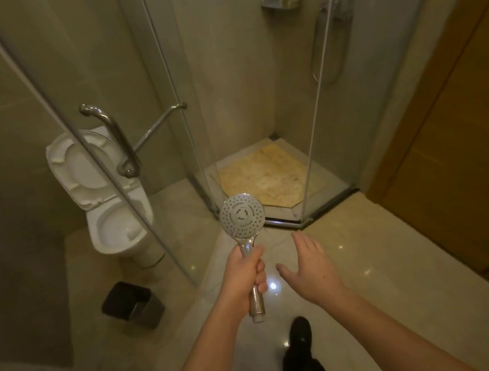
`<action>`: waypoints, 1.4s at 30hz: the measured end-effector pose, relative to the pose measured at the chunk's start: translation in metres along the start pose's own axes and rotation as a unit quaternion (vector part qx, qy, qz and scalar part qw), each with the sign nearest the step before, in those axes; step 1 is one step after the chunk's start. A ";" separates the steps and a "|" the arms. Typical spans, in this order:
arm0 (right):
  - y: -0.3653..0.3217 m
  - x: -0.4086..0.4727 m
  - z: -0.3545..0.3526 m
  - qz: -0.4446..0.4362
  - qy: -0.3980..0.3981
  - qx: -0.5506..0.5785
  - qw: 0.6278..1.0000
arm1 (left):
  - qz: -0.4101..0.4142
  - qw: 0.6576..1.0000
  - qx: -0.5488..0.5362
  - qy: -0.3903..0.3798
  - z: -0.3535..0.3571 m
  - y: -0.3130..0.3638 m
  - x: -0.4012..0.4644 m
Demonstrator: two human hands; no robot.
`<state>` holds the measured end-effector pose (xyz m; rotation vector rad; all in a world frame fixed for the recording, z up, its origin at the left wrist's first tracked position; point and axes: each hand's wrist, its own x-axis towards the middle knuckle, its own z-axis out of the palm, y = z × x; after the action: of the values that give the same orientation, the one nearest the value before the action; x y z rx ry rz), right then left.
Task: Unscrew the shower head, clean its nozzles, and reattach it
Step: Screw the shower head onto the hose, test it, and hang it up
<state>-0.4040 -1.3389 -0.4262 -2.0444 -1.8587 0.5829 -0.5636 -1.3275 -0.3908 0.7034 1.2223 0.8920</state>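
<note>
One shower head (242, 215), detached from its hose, is held upright by its handle in the left hand (245, 274), fingers curled round the chrome stem, nozzle face turned toward the camera, just outside the open glass shower stall (316, 137). The right hand (309, 268) hovers beside it, apart, fingers straight and loosely spread, holding nothing. Judged from this, unscrewing is done; whether the nozzles are already cleaned cannot be told, and reattaching would call for reaching the hose (318, 48) inside the stall.
</note>
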 end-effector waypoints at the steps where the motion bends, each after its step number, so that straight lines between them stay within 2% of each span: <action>1: -0.001 0.020 -0.001 -0.004 0.001 0.000 1.000 | 0.002 1.000 -0.003 0.002 0.002 0.009 0.015; 17: 0.009 0.320 -0.055 -0.011 -0.013 0.011 1.000 | 0.021 0.999 -0.006 0.042 0.063 0.159 0.275; 27: 0.019 0.514 -0.048 0.050 0.006 0.056 0.997 | -0.021 1.000 0.009 -0.003 0.082 0.225 0.472; 35: -0.013 0.687 -0.058 0.098 0.034 0.105 0.989 | -0.032 0.997 0.039 -0.060 0.086 0.340 0.628; 42: -0.023 0.791 -0.082 0.104 0.092 0.125 0.982 | -0.029 0.994 0.044 -0.095 0.111 0.408 0.719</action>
<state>-0.3263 -0.5475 -0.4112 -2.0577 -1.4034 0.6215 -0.4640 -0.4993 -0.3667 0.8017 1.1114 0.7091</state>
